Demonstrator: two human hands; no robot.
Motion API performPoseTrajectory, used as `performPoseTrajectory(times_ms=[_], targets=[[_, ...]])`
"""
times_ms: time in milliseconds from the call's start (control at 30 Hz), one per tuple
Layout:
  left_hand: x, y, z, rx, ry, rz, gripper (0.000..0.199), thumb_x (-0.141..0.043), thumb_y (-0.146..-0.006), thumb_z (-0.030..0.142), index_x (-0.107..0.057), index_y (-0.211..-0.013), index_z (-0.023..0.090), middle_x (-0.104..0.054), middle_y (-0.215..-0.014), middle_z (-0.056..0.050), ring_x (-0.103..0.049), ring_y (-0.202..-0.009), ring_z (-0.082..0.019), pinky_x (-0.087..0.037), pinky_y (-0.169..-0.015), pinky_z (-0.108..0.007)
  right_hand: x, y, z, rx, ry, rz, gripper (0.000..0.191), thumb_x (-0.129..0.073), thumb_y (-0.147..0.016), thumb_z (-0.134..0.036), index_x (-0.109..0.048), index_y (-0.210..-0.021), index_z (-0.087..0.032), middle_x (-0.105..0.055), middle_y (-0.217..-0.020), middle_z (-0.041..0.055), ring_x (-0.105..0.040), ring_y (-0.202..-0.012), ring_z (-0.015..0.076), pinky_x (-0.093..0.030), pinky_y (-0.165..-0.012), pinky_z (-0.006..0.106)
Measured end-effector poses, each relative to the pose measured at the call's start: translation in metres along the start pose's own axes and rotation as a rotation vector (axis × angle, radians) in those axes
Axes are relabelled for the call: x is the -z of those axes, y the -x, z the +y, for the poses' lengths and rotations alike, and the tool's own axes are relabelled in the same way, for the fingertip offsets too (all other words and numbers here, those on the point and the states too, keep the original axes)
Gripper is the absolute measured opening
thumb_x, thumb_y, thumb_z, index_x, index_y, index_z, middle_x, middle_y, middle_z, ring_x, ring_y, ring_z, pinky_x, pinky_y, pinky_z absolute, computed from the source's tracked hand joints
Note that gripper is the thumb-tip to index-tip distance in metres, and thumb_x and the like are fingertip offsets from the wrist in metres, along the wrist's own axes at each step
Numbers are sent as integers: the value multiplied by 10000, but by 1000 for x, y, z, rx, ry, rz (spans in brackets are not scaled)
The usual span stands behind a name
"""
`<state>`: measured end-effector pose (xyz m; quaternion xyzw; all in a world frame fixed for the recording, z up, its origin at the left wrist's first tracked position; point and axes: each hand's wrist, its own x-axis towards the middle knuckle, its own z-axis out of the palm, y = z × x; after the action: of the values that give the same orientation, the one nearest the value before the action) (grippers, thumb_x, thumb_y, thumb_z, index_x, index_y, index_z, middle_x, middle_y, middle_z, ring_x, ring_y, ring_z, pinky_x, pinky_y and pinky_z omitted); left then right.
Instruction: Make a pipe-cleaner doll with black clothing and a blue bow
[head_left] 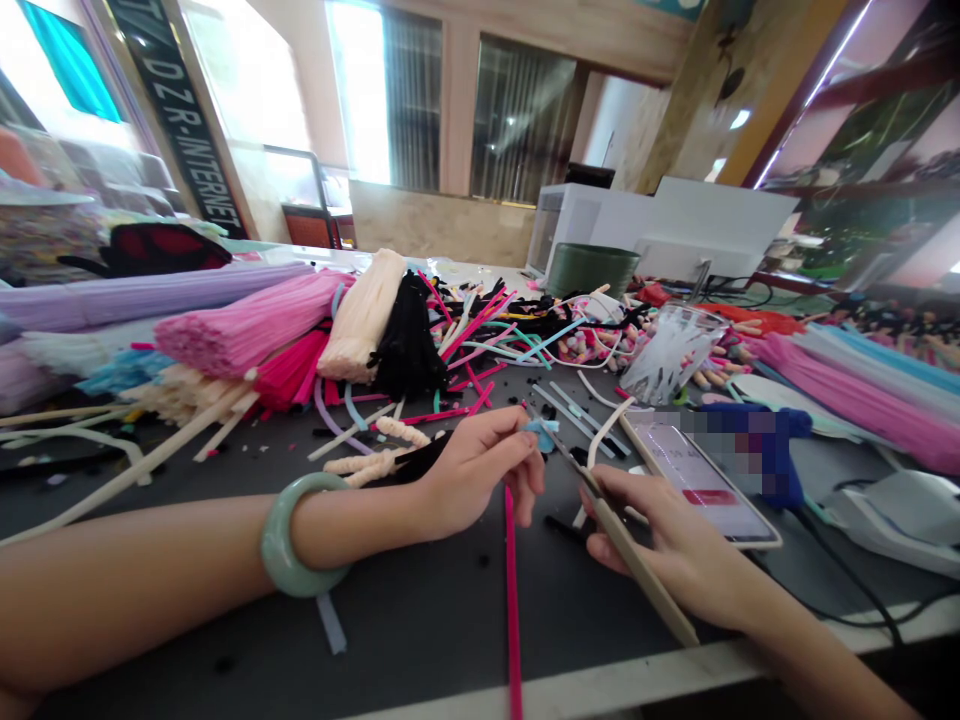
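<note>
My left hand (pixel 480 465), with a pale green bangle (pixel 279 535) on its wrist, pinches a small light-blue piece of fuzzy chenille stem (pixel 543 430) over the dark table. In my right hand (pixel 660 530) is a long, slim, beige-grey tool (pixel 637 565) with a narrow tip. That tip meets the blue piece; whether it grips or cuts it, I cannot tell. Below my left hand a bright pink chenille stem (pixel 512 610) runs to the table's front edge. Beside its wrist lies a cream twisted chenille shape (pixel 364 465) with black fuzz, partly hidden behind the forearm.
Bundles of pink (pixel 247 325), cream (pixel 364 315) and black stems (pixel 409 340) lie at left and centre. On the right are a phone (pixel 697 480), a blue glue gun (pixel 784 455) with a cable, and a clear cup (pixel 671 355). Loose offcuts litter the middle.
</note>
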<state>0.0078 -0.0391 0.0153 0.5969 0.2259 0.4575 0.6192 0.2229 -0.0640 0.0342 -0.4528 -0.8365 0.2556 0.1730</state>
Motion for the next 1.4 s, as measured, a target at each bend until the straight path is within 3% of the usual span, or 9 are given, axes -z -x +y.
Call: performPoseTrajectory(times_ms=[367, 800, 967, 1100, 1233, 1400], targets=[[-2, 2, 1, 55, -24, -51, 282, -532, -870, 348, -518, -687, 134, -589, -610, 1, -597, -415, -105, -418, -422, -196, 0, 1, 2, 52, -69, -45, 306, -636, -790, -437, -531, -946, -195, -566, -831, -4, -494, -734, 168, -374, -652, 277], [-1, 2, 0, 72, -7, -59, 267, -507, -880, 316, -525, -685, 134, -585, -613, 1, -597, -415, -105, -424, -430, -198, 1, -1, 0, 1, 23, -40, 337, -580, -826, -521, -546, -878, -189, -549, -784, -8, -466, -711, 160, -338, -612, 272], [1, 1, -1, 64, 0, -68, 251, -487, -887, 278, -523, -686, 131, -585, -617, -1, -603, -417, -104, -416, -426, -192, 0, -1, -1, 0, 4, -54, 274, -570, -850, -464, -542, -887, -194, -552, -782, -15, -474, -698, 148, -337, -600, 264], [0, 2, 1, 63, -8, -69, 262, -505, -881, 314, -513, -693, 132, -587, -623, -3, -597, -414, -104, -413, -425, -196, -1, -1, 1, -2, 10, -7, 286, -558, -857, -473, -524, -796, -197, -520, -699, -28, -442, -630, 130, -309, -552, 252], [-2, 3, 3, 62, -54, -100, 273, -502, -890, 316, -508, -695, 125, -577, -617, 0, -595, -417, -99, -413, -440, -198, -3, -3, 8, -36, -49, 119, 368, -509, -866, -524, -435, -695, -207, -403, -571, -52, -357, -542, 113, -274, -503, 250], [1, 3, 1, 33, -27, -104, 261, -482, -904, 303, -476, -703, 136, -595, -640, 4, -604, -425, -100, -415, -438, -197, -2, -4, 14, -88, -218, 226, 361, -475, -860, -560, -472, -767, -211, -449, -623, -36, -433, -546, 126, -341, -517, 257]])
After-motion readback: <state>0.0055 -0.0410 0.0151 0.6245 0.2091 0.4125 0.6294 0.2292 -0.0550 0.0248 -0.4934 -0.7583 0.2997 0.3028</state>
